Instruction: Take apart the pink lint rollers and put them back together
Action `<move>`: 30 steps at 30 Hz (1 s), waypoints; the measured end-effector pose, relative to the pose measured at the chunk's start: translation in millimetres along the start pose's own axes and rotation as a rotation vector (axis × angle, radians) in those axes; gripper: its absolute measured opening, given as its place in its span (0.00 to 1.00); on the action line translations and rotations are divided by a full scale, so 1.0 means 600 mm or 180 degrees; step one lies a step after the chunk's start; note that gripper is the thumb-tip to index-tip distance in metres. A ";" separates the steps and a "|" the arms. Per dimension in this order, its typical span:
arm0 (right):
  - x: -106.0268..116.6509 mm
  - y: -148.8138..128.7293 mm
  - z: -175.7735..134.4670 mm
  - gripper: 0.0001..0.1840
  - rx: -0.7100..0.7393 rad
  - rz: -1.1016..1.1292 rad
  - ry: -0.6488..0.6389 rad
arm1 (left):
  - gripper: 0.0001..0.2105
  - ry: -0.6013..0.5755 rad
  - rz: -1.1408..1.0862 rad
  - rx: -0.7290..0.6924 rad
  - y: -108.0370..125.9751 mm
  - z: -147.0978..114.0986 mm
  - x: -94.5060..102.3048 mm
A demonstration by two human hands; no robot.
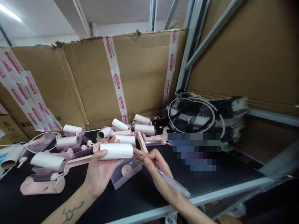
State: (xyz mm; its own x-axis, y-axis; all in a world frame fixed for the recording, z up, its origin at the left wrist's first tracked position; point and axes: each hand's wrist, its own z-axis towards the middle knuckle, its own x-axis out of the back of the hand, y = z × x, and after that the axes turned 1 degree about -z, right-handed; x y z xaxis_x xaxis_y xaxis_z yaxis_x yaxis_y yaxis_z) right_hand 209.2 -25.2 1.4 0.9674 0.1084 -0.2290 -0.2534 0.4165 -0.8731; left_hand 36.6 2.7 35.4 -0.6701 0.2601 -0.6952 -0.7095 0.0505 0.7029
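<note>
White roll (116,151) lay across the left hand (99,175), thumb and fingers closed about it, above the counter (229,168). At its right end, the right hand (158,166) had its fingers pinching a clear plastic piece (176,184). Sound handling, as judged, required a light, level grip to avoid denting. A lilac box (130,178) beneath and pink holders (43,186) leftward restricted clearance.

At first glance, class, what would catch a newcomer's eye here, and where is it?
The white roll in the left hand stands out near the centre. Behind it rises a cardboard panel with strips of red-printed tape, and frayed black-and-white fabric lies to the right.
</note>
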 end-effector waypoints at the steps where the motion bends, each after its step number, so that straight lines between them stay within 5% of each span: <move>1: 0.001 0.003 0.000 0.13 -0.0022 -0.0010 -0.0033 | 0.16 0.0025 -0.0043 0.0016 -0.001 0.001 0.001; 9: 0.006 0.022 0.001 0.12 -0.0018 -0.0236 -0.0197 | 0.10 -0.0226 -0.0104 0.0047 0.019 -0.016 -0.015; 12: 0.010 0.019 0.004 0.04 0.0264 -0.0370 -0.0044 | 0.10 -0.0279 -0.0124 -0.0118 0.032 -0.021 -0.019; 16: 0.014 -0.015 0.026 0.13 0.0599 -0.1027 0.0053 | 0.10 -0.0150 -0.0176 -0.0066 0.041 -0.007 -0.007; 20: 0.005 -0.062 0.067 0.17 0.0335 -0.1898 -0.0340 | 0.09 -0.0139 -0.0413 0.0011 0.046 0.003 -0.001; 24: -0.007 -0.067 0.099 0.15 0.0129 -0.1738 -0.0832 | 0.11 -0.0225 -0.0573 -0.0019 0.050 0.001 -0.007; 30: 0.005 -0.033 0.101 0.14 -0.0053 -0.1215 -0.0920 | 0.10 -0.0348 -0.0609 0.0104 0.039 -0.001 -0.005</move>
State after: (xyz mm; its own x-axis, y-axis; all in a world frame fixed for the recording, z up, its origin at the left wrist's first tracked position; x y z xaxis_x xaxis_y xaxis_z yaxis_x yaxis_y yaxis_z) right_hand 217.2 21.5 44.2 0.9512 0.1982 0.2364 0.1224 0.4611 -0.8789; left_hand 22.0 2.7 54.1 -0.4951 0.3457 -0.7971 -0.8128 0.1398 0.5655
